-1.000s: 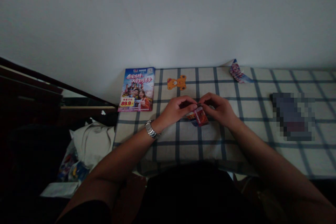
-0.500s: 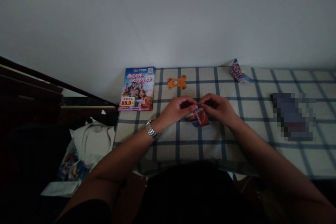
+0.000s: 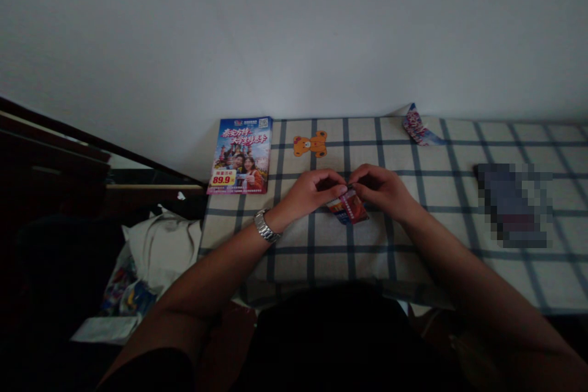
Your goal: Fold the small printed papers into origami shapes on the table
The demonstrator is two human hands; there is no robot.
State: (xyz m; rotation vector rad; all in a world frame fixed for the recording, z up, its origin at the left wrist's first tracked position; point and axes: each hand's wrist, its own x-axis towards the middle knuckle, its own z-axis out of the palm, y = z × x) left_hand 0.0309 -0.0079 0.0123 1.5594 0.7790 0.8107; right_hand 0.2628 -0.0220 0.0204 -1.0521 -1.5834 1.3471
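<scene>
Between both hands is a small folded piece of printed paper (image 3: 350,207), coloured red, blue and orange, just above the checked cloth (image 3: 367,263). My left hand (image 3: 316,190), with a metal-band watch (image 3: 266,226) on its wrist, pinches the paper's upper left edge. At the upper right edge, my right hand (image 3: 381,190) pinches it with thumb and forefinger. The fingertips of the two hands nearly meet and hide the top of the paper. Behind the hands, an orange teddy bear picture (image 3: 310,144) lies on the cloth.
A stack of printed flyers (image 3: 239,156) lies at the back left. By the wall is a curled strip of printed paper (image 3: 419,127). A dark, pixelated flat object (image 3: 512,205) rests at the right. A white bag (image 3: 160,248) stands left of the table.
The folded paper has shifted very slightly downward and tilted a little. Both hands keep their pinch at nearly the same place.
</scene>
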